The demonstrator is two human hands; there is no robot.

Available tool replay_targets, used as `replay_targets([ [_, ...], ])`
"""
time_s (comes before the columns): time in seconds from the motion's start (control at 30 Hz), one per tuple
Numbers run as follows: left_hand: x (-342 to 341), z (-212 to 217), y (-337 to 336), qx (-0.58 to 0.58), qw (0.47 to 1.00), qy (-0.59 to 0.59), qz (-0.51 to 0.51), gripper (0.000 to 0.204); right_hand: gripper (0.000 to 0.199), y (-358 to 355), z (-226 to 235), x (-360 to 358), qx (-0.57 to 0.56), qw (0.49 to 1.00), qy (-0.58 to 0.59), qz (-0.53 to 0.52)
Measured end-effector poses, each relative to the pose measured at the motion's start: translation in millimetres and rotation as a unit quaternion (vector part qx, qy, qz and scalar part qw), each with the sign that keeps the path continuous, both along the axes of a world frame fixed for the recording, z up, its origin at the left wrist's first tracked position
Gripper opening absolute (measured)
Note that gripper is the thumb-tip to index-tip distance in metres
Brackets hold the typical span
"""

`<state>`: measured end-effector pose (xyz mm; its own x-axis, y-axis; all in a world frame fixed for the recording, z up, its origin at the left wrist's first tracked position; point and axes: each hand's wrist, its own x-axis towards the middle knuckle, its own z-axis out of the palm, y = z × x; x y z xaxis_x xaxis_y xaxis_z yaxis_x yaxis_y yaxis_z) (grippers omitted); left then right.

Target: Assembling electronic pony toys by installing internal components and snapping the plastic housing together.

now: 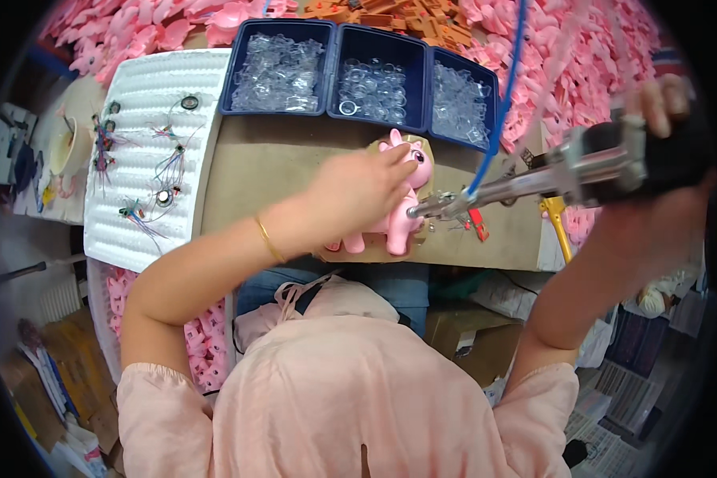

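Observation:
A pink plastic toy animal [406, 209] lies on a brown work board [279, 159] in the middle of the bench. My left hand [358, 187] rests on top of the toy and holds it down. My right hand [665, 131] grips a powered screwdriver [550, 175] at the right, its metal tip touching the toy's side. A blue hose [506, 88] runs up from the tool.
Three dark blue trays [331, 32] of clear plastic parts stand behind the board. A white ribbed foam sheet [155, 95] with small wired parts lies at the left. Heaps of pink toy shells [589, 72] and orange pieces [406, 16] fill the back.

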<state>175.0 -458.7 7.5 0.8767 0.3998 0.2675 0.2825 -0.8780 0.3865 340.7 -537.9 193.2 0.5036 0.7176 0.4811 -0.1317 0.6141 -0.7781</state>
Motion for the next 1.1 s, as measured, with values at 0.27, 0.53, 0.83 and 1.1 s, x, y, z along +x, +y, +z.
replay_targets([
  [0.27, -16, -38, 137, 0.075, 0.974, 0.055, 0.207, 0.012, 0.032, 34, -26, -35, -0.056, 0.993, -0.053, 0.088],
  [0.53, -16, -35, 144, 0.045, 0.980, 0.111, 0.162, 0.011, 0.024, 40, -53, -33, -0.090, 0.962, -0.244, -0.077],
  [0.83, -18, -45, 160, 0.070, 0.989, 0.050, 0.118, 0.014, 0.025, 46, -32, -26, -0.107, 0.986, -0.125, 0.024],
  [1.1, -24, -54, 166, 0.036, 0.983, -0.076, 0.165, 0.016, 0.029, 71, -12, -95, -0.076, 0.961, -0.044, -0.263],
])
